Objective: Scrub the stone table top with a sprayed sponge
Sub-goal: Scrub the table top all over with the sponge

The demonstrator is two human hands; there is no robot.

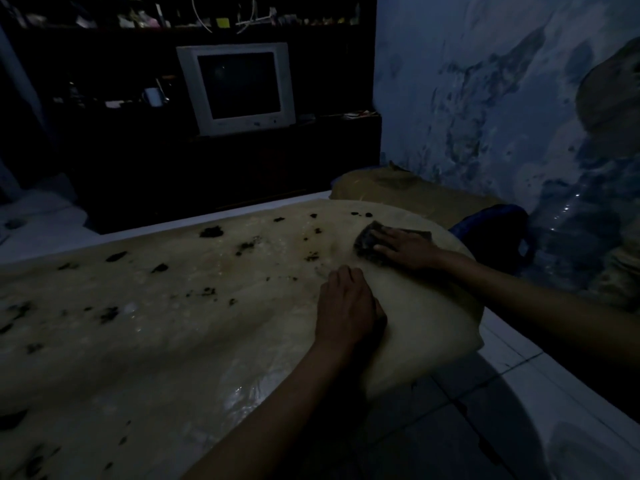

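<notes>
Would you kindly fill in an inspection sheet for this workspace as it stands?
Surface: stone table top, wet sheen, dark blotches scattered across it.
Job's things: sponge flat on the far right part; no spray bottle seen.
Clutter: nothing seen on the top.
Grippers: right hand presses the sponge with straight fingers; left hand rests on the table.
Cables: white cords on the shelf.
Surroundings: old monitor, stained wall, tiled floor.

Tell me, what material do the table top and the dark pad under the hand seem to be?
Table top: probably polished stone, beige with dark specks, shiny wet glare. Sponge under the right hand: seemingly coarse scouring foam, dark and rough; dim light leaves this uncertain.
</notes>
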